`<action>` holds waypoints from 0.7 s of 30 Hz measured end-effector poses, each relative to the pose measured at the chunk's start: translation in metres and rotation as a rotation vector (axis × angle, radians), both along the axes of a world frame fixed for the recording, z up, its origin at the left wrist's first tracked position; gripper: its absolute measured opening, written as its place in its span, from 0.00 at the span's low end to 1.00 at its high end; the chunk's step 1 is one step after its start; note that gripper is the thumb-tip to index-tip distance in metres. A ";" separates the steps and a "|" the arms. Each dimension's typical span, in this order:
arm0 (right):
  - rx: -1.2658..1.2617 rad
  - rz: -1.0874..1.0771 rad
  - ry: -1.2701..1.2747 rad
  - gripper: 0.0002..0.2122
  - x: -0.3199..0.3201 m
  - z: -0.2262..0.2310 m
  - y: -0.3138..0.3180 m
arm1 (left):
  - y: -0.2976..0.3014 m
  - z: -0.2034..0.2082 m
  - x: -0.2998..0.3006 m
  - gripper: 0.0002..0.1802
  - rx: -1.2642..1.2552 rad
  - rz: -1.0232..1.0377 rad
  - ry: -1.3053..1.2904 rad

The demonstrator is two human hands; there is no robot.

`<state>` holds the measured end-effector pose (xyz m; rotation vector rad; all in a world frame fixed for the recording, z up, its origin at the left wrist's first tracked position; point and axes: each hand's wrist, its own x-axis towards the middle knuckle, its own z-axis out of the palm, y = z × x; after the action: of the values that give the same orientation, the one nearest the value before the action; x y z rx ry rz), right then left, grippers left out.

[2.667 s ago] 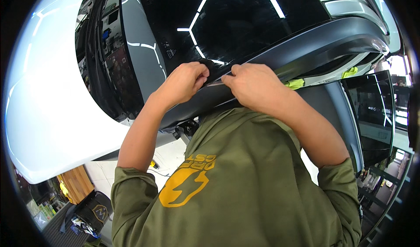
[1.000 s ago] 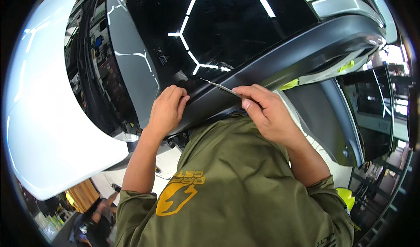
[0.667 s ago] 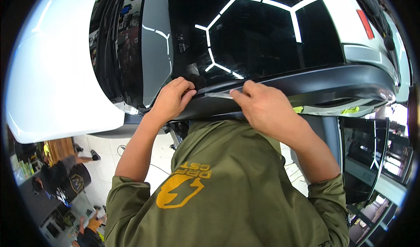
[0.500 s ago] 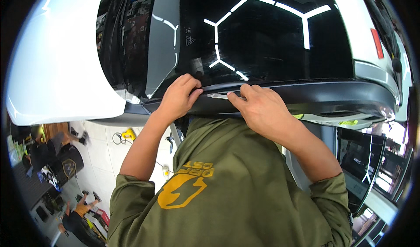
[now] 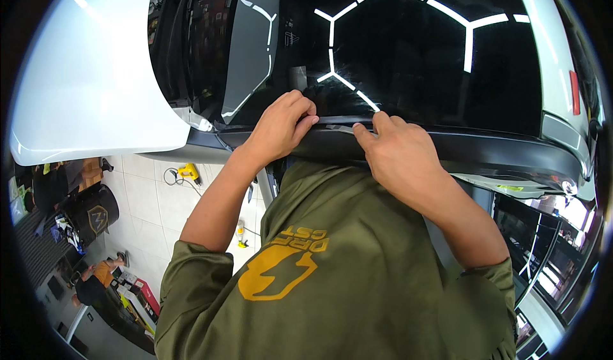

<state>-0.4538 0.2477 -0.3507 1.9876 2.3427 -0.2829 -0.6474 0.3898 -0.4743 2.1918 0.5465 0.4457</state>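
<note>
A white car lies across the upper view, with a glossy black roof panel [image 5: 415, 60] that reflects white light bars. Along its near edge runs a dark trim strip [image 5: 498, 144]. My left hand [image 5: 281, 125] is closed at this edge, fingers curled and thumb against them; whatever is pinched there is hidden. To its right, my right hand [image 5: 402, 148] bends over the same edge with thumb and fingers drawn together. A thin, pale blade-like piece [image 5: 338, 128] reaches from its thumb tip toward my left hand and seems held by it.
At left is the white hood [image 5: 96, 73], beside the dark windshield [image 5: 217, 47]. On the tiled floor [image 5: 143, 197] lie a yellow heat-gun-like tool [image 5: 188, 173] with a cord and another small yellow-and-white tool [image 5: 241, 233]. A person [image 5: 96, 283] is at the lower left, near boxes [image 5: 142, 296].
The view has shifted, so car and hands appear farther right and slightly higher. Both hands stay closed at the same edge, the pale piece between them. The person at lower left has moved.
</note>
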 end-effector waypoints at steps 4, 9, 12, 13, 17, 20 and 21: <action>-0.018 -0.022 -0.033 0.16 -0.001 0.000 0.001 | -0.001 -0.001 0.000 0.07 -0.007 0.010 0.017; 0.003 -0.040 -0.034 0.17 -0.004 -0.003 -0.003 | -0.002 0.000 -0.001 0.07 -0.021 0.022 0.018; 0.012 0.018 -0.075 0.18 -0.003 -0.002 -0.002 | -0.004 -0.001 -0.002 0.08 -0.021 0.037 -0.001; 0.013 0.034 -0.074 0.19 -0.002 -0.002 -0.001 | -0.005 -0.001 -0.002 0.08 -0.021 0.039 -0.010; -0.024 0.071 -0.077 0.20 0.004 0.006 0.000 | -0.007 -0.001 0.000 0.07 -0.015 0.077 -0.013; -0.033 0.097 -0.083 0.20 0.009 0.005 -0.002 | -0.012 -0.003 0.002 0.07 -0.006 0.106 -0.024; -0.024 0.107 -0.086 0.20 0.009 0.004 -0.002 | -0.013 -0.005 0.002 0.07 0.005 0.122 -0.034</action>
<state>-0.4445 0.2456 -0.3472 1.8177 2.3701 -0.2148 -0.6454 0.3770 -0.4788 2.1588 0.6636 0.5486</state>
